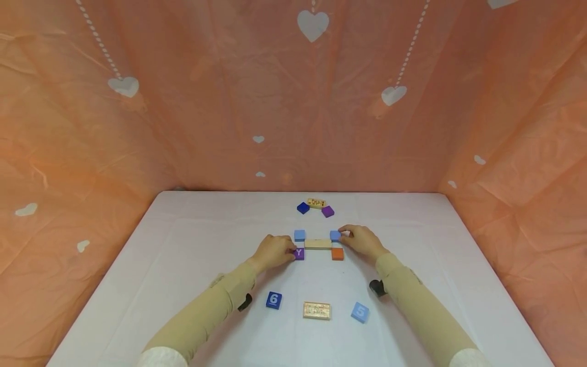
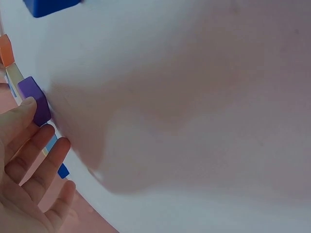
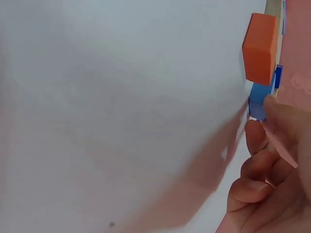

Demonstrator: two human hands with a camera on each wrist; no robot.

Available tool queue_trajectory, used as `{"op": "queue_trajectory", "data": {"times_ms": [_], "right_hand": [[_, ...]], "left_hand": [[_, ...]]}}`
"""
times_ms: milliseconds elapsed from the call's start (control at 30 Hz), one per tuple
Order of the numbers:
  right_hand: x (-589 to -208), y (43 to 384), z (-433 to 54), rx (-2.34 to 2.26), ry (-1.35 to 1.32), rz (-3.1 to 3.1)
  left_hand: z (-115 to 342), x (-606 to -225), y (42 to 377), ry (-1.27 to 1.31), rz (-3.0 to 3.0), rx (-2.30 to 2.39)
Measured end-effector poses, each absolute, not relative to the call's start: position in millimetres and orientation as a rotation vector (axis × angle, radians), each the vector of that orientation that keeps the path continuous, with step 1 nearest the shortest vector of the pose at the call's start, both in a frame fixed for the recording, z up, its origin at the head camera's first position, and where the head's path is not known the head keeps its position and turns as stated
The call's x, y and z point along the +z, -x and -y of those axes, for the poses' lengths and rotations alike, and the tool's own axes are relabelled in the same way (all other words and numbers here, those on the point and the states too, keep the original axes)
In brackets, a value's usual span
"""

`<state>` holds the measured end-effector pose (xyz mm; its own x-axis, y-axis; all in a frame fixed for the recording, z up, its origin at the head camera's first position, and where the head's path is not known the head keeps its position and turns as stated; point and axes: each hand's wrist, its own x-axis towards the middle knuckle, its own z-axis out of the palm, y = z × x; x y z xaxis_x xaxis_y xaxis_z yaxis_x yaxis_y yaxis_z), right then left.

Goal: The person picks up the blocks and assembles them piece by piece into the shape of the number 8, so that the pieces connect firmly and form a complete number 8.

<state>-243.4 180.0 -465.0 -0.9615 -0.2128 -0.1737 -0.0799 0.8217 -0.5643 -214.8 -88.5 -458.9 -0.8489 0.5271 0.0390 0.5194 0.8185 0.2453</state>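
Observation:
At the left front corner of a small arrangement, my left hand (image 1: pixel 276 251) pinches a purple block marked Y (image 1: pixel 299 254) between thumb and forefinger. The thumb presses its side in the left wrist view, where the other fingers spread apart. My right hand (image 1: pixel 362 239) holds a light blue block (image 1: pixel 335 236) at the back right corner, thumb against it in the right wrist view. Between the corners lies a long pale wooden block (image 1: pixel 318 244). Another light blue block (image 1: pixel 299 235) sits at the back left, and an orange block (image 1: pixel 337 254) at the front right.
Farther back, a printed wooden block (image 1: pixel 316 203) lies between a dark blue block (image 1: pixel 303 208) and a purple block (image 1: pixel 327 211). Nearer are a blue block marked 6 (image 1: pixel 273 300), a wooden block (image 1: pixel 316 310) and a light blue block marked 5 (image 1: pixel 359 312). Orange cloth (image 1: pixel 293 112) hangs behind the table.

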Motion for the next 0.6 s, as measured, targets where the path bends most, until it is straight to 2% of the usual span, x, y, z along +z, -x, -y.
{"op": "queue_trajectory", "data": {"times_ms": [600], "right_hand": [[-473.1, 238.9, -179.4, -0.982, 0.102, -2.705]], "left_hand": [[89.1, -459.5, 216.1, -0.800, -2.925, 0.443]]}}
